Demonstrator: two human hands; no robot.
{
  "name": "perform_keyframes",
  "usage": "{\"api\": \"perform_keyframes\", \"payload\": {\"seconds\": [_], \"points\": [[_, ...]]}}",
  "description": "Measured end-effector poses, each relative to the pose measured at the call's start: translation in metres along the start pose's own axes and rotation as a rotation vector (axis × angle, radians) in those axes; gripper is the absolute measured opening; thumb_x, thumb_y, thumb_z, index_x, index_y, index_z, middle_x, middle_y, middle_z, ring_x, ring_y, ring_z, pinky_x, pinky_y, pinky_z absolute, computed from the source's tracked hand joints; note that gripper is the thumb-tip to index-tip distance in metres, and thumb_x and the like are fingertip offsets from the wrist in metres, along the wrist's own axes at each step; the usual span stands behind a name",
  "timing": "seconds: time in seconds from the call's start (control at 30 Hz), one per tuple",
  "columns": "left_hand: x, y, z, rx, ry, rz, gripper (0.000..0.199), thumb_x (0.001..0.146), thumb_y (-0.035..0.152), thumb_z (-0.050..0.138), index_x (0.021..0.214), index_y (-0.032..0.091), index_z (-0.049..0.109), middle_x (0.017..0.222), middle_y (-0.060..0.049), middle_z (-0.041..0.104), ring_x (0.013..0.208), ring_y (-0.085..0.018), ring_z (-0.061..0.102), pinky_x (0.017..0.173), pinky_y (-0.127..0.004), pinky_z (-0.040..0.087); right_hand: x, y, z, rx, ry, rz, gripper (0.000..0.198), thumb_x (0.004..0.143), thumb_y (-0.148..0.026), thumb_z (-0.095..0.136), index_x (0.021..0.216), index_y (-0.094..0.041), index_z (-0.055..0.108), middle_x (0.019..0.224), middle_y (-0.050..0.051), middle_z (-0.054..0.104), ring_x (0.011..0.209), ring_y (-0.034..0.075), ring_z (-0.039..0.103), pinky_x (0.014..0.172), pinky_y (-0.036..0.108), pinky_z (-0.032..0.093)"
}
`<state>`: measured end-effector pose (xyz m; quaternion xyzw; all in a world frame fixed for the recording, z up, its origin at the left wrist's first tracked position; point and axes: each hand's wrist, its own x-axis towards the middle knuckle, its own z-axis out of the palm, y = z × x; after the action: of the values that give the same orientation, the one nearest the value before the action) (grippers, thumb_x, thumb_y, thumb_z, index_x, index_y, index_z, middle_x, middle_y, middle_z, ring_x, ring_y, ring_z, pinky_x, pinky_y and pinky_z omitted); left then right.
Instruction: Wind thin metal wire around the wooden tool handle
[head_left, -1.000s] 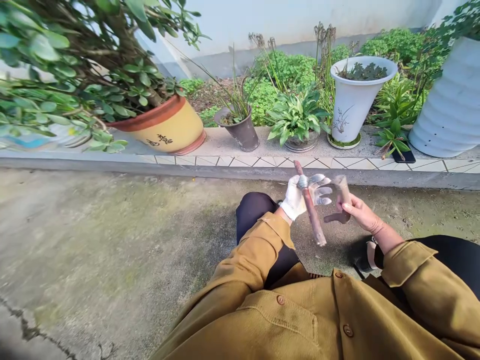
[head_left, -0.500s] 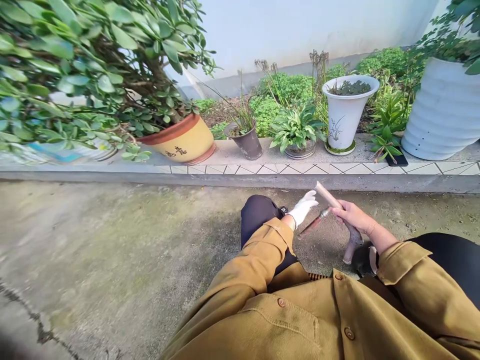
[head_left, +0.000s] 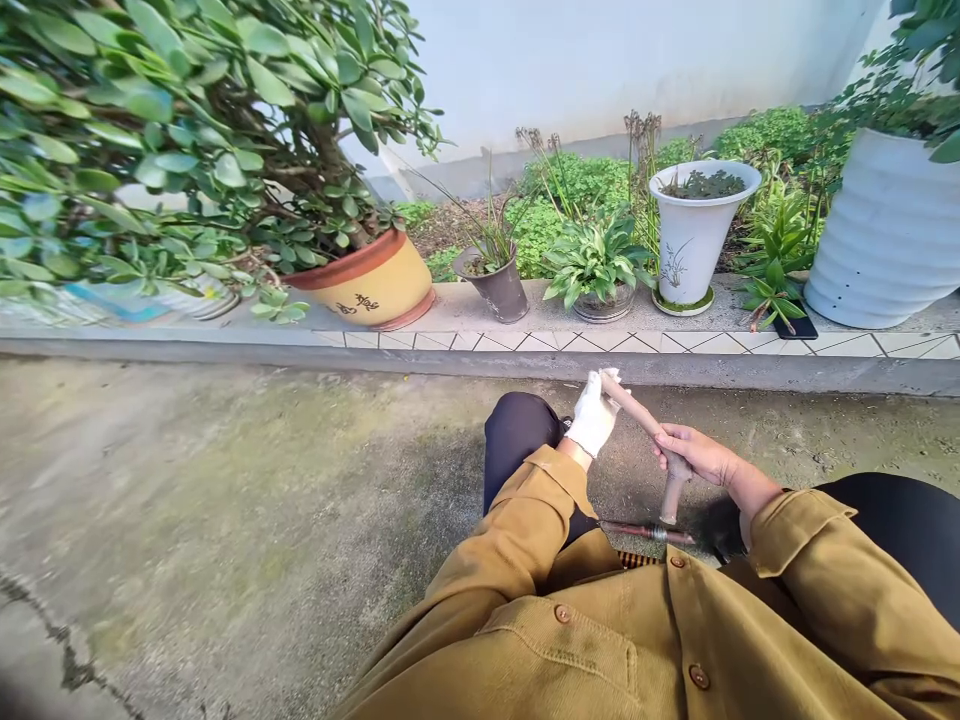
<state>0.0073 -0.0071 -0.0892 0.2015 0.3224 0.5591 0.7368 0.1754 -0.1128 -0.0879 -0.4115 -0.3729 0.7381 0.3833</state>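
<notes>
My right hand (head_left: 699,453), bare, is closed round a peeled, pale wooden stick (head_left: 636,408) near its thick lower end. A short branch stub points down from the stick there, giving it a hooked shape. At the stick's upper left end is my left hand (head_left: 592,418) in a white glove, its fingers closed around the tip and partly hidden by the wood. Below the stub, close to my lap, lies a slim tool (head_left: 651,533) with a reddish-brown handle and a silvery metal band; its kind is not clear.
A low tiled ledge (head_left: 465,340) runs across in front of me. On it stand a yellow pot (head_left: 367,290) with a large succulent, a small dark pot (head_left: 504,290), a white flared pot (head_left: 688,250) and a ribbed white planter (head_left: 877,230). A black phone-like slab (head_left: 796,326) lies there too.
The stick has shifted left and its tip is now in my gloved left hand, which was open beside it. The reddish-brown tool has dropped from beside my right hand to near my lap.
</notes>
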Motion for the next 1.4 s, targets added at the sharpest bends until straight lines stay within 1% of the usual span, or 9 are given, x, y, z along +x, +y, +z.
{"api": "perform_keyframes", "payload": {"seconds": [0.2,0.4,0.53,0.73,0.83,0.93,1.03,1.17,1.4], "points": [[-0.001,-0.002,0.004,0.036,-0.026,0.035,0.02,0.084,0.036,0.066,0.092,0.018,0.064,0.098,-0.005,0.067,0.085,-0.015,0.06,0.079,-0.031,0.049,0.006,0.009,0.011,-0.013,0.068,0.043,0.056,0.074,-0.066,0.071,0.102,-0.019,0.059,0.066,-0.006,0.046,0.051,0.009,0.039,0.053,0.028,0.044],[-0.009,-0.019,0.007,0.091,-0.134,-0.09,0.027,0.081,0.041,0.066,0.083,0.015,0.062,0.09,-0.006,0.065,0.08,-0.016,0.061,0.078,-0.032,0.049,0.018,0.012,0.007,-0.504,0.289,-0.139,0.04,0.081,-0.063,0.058,0.083,-0.023,0.051,0.061,-0.004,0.05,0.052,0.012,0.045,0.054,0.029,0.043],[-0.012,-0.019,0.007,0.1,-0.228,-0.131,0.03,0.081,0.043,0.066,0.086,0.014,0.065,0.095,-0.008,0.067,0.089,-0.018,0.064,0.085,-0.032,0.048,0.015,0.002,0.0,-0.698,0.361,-0.124,0.032,0.081,-0.054,0.058,0.09,-0.023,0.055,0.06,-0.004,0.052,0.052,0.014,0.049,0.054,0.029,0.043],[-0.009,-0.005,0.008,-0.028,-0.178,-0.138,0.034,0.081,0.042,0.07,0.102,0.016,0.066,0.103,-0.008,0.068,0.091,-0.02,0.065,0.084,-0.036,0.051,0.001,-0.009,-0.002,-0.38,0.183,-0.086,0.04,0.082,-0.061,0.059,0.084,-0.021,0.054,0.064,-0.004,0.049,0.05,0.011,0.045,0.052,0.028,0.044],[-0.011,-0.004,0.012,-0.036,-0.159,-0.128,0.028,0.078,0.036,0.072,0.093,0.014,0.065,0.095,-0.007,0.067,0.088,-0.02,0.065,0.085,-0.038,0.051,0.0,-0.007,-0.003,-0.381,0.147,-0.077,0.042,0.082,-0.059,0.06,0.094,-0.019,0.058,0.064,-0.004,0.05,0.05,0.011,0.045,0.052,0.029,0.045],[-0.018,-0.005,0.017,-0.045,-0.17,-0.127,0.025,0.078,0.035,0.071,0.088,0.014,0.063,0.092,-0.007,0.067,0.086,-0.02,0.065,0.085,-0.038,0.05,0.003,-0.005,-0.004,-0.67,0.285,-0.157,0.039,0.085,-0.048,0.06,0.109,-0.018,0.062,0.067,-0.002,0.058,0.056,0.015,0.052,0.058,0.03,0.046],[-0.024,-0.009,0.02,-0.061,-0.222,-0.156,0.021,0.079,0.034,0.067,0.083,0.013,0.063,0.091,-0.008,0.068,0.089,-0.021,0.066,0.091,-0.039,0.049,0.006,-0.002,-0.001,-1.018,0.426,-0.266,0.039,0.087,-0.039,0.058,0.12,-0.019,0.062,0.093,0.006,0.071,0.081,0.023,0.065,0.076,0.035,0.05],[-0.028,-0.021,0.018,-0.06,-0.266,-0.246,0.02,0.082,0.031,0.059,0.083,0.012,0.066,0.092,-0.011,0.069,0.098,-0.022,0.065,0.104,-0.039,0.043,0.006,0.001,0.002,-1.305,0.511,-0.297,0.039,0.091,-0.035,0.053,0.127,-0.02,0.059,0.122,0.012,0.068,0.104,0.027,0.066,0.085,0.037,0.051],[-0.028,-0.036,0.014,0.105,-0.252,-0.313,0.03,0.089,0.027,0.048,0.105,0.013,0.07,0.113,-0.011,0.069,0.116,-0.024,0.06,0.11,-0.036,0.038,0.007,-0.007,0.004,-1.159,0.405,-0.204,0.046,0.088,-0.03,0.056,0.133,-0.017,0.052,0.103,0.01,0.07,0.089,0.024,0.066,0.08,0.035,0.05]]}}
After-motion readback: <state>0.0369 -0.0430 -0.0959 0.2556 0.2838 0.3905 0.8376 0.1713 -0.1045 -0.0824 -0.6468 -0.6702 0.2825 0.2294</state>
